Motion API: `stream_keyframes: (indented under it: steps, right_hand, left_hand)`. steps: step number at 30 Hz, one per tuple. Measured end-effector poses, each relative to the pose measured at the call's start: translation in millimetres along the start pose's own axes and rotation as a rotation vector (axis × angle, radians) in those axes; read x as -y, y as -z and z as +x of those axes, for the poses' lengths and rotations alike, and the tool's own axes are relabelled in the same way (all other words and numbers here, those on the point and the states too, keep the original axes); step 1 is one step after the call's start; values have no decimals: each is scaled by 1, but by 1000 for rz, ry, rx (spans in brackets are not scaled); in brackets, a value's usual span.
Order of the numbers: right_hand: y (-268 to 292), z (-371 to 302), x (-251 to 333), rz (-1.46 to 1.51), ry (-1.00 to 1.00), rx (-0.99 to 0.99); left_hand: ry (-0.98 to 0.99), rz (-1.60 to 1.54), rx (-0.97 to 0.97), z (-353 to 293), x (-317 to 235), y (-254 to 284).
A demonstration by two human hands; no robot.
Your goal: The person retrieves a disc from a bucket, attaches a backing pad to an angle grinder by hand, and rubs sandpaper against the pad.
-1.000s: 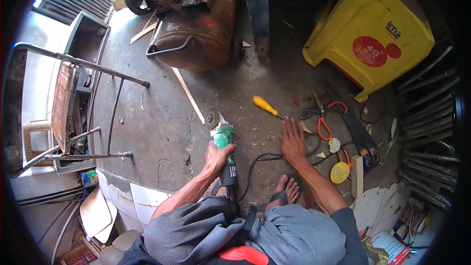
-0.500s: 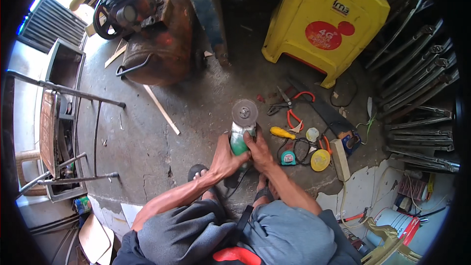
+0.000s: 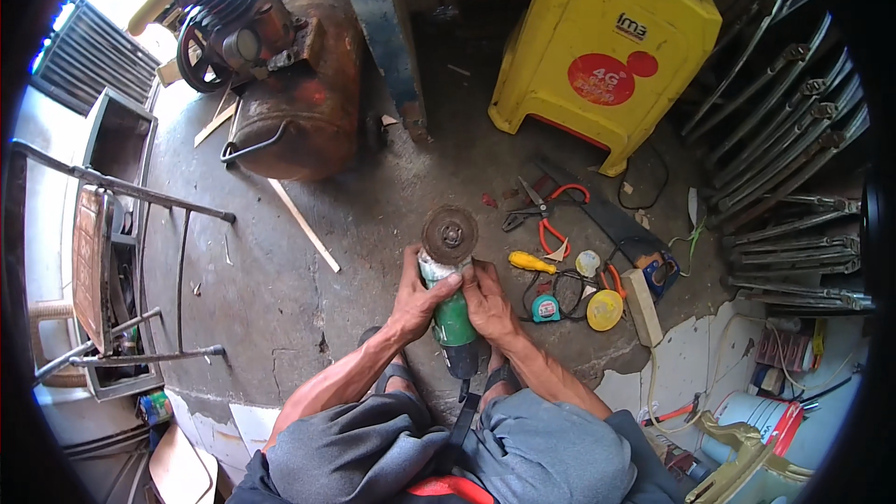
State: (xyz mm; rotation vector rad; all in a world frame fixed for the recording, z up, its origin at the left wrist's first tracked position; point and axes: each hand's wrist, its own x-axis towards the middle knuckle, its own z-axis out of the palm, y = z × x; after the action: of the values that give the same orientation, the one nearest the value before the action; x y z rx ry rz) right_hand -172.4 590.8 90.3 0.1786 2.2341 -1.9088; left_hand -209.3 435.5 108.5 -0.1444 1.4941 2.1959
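Your left hand (image 3: 413, 303) and right hand (image 3: 489, 303), fingers curled, clasp the green grinder (image 3: 454, 322) from opposite sides, neither nearer. Its long axis runs away from you, disc (image 3: 450, 235) farthest.

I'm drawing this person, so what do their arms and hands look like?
The left hand and right hand are bare, with no gloves that I can see. The left forearm and right forearm are uncovered too. Higher up on the right, a dark sleeve shows.
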Motion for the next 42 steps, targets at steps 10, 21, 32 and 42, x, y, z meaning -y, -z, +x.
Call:
stream_keyframes:
  steps: [10, 21, 32, 42]
  right_hand:
    - [6, 58, 13, 64, -43, -482]
    - [-20, 25, 21, -335, 233, -521]
    - [-9, 42, 30, -167, -84, -426]
    - [-22, 29, 23, -302, 122, -479]
  left_hand:
    - [-358, 1006, 24, -6, 10, -1]
    - [177, 633, 14, -26, 3, 1]
    - [158, 600, -20, -26, -7, -17]
    - [194, 471, -17, -39, 17, 0]
